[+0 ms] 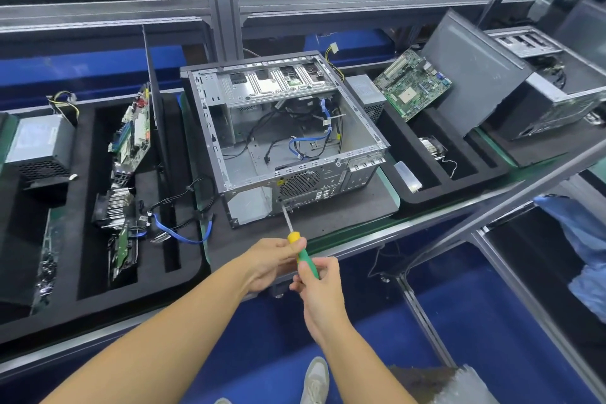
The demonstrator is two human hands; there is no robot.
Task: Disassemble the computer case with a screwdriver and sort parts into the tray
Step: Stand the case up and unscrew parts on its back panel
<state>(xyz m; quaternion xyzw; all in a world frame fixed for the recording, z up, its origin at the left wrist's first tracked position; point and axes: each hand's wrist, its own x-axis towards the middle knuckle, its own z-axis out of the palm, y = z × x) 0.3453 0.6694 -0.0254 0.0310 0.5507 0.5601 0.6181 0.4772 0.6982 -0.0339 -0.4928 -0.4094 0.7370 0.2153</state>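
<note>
- A black-matted counter (354, 216) edged in green stands over a blue floor (492, 321).
- One open computer case (328, 174) lies on it between two foam trays, the left tray (187, 272) and the right tray (403, 197).
- Each tray holds one motherboard.
- One screwdriver (307, 261) has its tip at the case's rear panel.
- The left grip (275, 259) pinches its yellow collar and the right grip (319, 289) wraps its green handle.

Screwdriver tip (283, 206) indistinct against computer case (329, 181)

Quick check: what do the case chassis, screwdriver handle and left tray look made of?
Case chassis: bare sheet metal, dull silver-grey, stamped slots and perforated vent. Screwdriver handle: likely hard plastic, glossy green with a yellow collar. Left tray: probably foam, matte black, with cut compartments.
</note>
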